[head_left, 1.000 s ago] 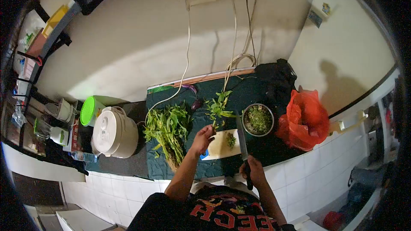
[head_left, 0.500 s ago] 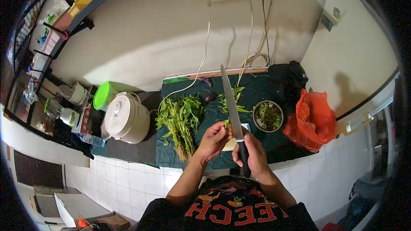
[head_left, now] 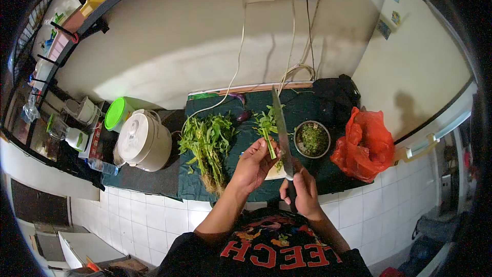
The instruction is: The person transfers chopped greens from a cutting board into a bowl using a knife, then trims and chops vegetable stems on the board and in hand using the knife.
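Note:
My left hand (head_left: 253, 168) pinches a few leafy green stems (head_left: 267, 129) upright, leaves pointing away from me. In my right hand (head_left: 303, 192) is a large kitchen knife (head_left: 282, 136) by its black handle, blade pointing up and away, just right of the stems. Whether the blade touches them I cannot tell. Beneath both hands lies a pale cutting board (head_left: 275, 173), mostly covered, with bits of green over it. A round bowl (head_left: 312, 139) of chopped greens stands to the right. A big bunch of leafy greens with roots (head_left: 207, 141) lies to the left.
A dark green cloth (head_left: 246, 146) covers the table. Purple eggplants (head_left: 243, 116) lie at the back. A red plastic bag (head_left: 366, 146) stands at the right end; a white rice cooker (head_left: 144, 139) and a green-lidded container (head_left: 118, 114) are at left. Cables (head_left: 293, 46) hang from wall sockets.
My left hand held only a short green piece; now it holds longer leafy stems beside the blade. The knife has tilted more upright. The whole view has shifted slightly.

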The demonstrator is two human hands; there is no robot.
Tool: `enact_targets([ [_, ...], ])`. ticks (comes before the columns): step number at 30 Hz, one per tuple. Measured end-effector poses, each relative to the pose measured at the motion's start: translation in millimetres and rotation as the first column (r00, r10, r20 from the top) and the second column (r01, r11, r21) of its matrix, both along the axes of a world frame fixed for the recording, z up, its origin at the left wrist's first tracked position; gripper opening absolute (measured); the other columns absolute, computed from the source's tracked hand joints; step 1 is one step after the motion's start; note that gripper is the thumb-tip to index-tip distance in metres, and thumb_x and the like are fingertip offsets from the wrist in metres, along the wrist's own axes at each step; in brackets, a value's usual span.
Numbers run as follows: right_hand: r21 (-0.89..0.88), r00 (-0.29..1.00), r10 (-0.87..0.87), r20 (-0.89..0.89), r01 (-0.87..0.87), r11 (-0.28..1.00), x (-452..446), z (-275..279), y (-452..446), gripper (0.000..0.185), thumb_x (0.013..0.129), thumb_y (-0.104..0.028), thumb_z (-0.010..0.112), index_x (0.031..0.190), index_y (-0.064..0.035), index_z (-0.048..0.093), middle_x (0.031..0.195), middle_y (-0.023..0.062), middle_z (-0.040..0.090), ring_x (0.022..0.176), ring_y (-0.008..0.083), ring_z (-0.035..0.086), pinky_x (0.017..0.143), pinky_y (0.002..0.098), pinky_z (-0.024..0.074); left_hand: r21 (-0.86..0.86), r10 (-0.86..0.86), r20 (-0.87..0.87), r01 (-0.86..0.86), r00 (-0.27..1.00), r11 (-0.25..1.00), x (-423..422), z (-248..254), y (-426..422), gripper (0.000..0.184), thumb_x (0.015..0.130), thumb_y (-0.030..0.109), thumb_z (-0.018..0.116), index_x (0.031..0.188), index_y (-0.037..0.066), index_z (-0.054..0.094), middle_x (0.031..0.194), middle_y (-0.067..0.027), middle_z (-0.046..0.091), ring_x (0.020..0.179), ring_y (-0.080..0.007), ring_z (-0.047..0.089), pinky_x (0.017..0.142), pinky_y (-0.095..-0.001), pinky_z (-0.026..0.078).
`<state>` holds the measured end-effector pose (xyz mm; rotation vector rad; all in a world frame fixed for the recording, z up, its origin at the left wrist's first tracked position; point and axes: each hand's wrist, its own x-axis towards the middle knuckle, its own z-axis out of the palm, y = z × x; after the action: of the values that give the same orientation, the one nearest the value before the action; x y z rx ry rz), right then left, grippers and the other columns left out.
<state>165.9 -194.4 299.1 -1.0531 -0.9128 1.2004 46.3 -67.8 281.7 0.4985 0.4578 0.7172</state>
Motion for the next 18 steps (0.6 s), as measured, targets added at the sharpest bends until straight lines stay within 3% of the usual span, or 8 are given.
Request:
enact_targets([
  [4, 0.008, 1.0, 0.022, 0.019, -0.022, 1.0, -1.8, -3.6, 2.9, 0.058, 0.102, -0.041, 0.036, 0.142, 0.0008, 0.032, 0.06, 0.0058, 0.054, 0.046, 0.01, 0.046, 0.045, 0.0233, 0.0373, -0.001, 0.002, 0.023, -0.002, 1.0, 1.0, 0.0, 4.5, 1.7, 0.02, 0.098, 0.026, 0.052, 0.106, 0.01, 0.058, 0.099, -0.002, 0.062, 0.088, -0.0145, 0.058, 0.085, -0.0308, 0.047],
  [7, 0.035, 1.0, 0.025, 0.017, -0.025, 0.999, -3.3, -2.4, 5.6, 0.059, 0.102, -0.041, 0.037, 0.142, 0.0016, 0.031, 0.06, 0.0055, 0.055, 0.046, 0.0099, 0.047, 0.045, 0.0231, 0.0374, -0.014, 0.028, 0.015, -0.028, 0.999, 1.0, 0.6, 9.9, 2.4, 0.02, 0.1, 0.024, 0.048, 0.107, 0.008, 0.058, 0.096, -0.0003, 0.064, 0.085, -0.0112, 0.059, 0.08, -0.0268, 0.046],
  [10, 0.051, 0.999, 0.038, 0.013, -0.039, 0.998, -5.3, -1.4, 7.9, 0.061, 0.101, -0.042, 0.038, 0.143, 0.0023, 0.03, 0.059, 0.0054, 0.055, 0.046, 0.0097, 0.047, 0.045, 0.0229, 0.0374, -0.016, 0.038, 0.006, -0.038, 0.999, 0.999, -1.3, 10.5, 4.1, 0.02, 0.098, 0.025, 0.052, 0.108, 0.009, 0.059, 0.098, -0.001, 0.063, 0.089, -0.0143, 0.058, 0.085, -0.0308, 0.047],
  [18, 0.054, 0.999, 0.047, 0.024, -0.048, 0.997, -10.5, 2.3, 15.0, 0.063, 0.101, -0.044, 0.038, 0.143, 0.0022, 0.03, 0.059, 0.0055, 0.055, 0.046, 0.0094, 0.047, 0.045, 0.0229, 0.0375, -0.018, 0.06, -0.027, -0.06, 0.998, 0.998, -4.1, 12.8, 4.6, 0.021, 0.098, 0.025, 0.053, 0.109, 0.009, 0.059, 0.101, -0.0007, 0.063, 0.09, -0.0137, 0.058, 0.086, -0.0304, 0.046],
])
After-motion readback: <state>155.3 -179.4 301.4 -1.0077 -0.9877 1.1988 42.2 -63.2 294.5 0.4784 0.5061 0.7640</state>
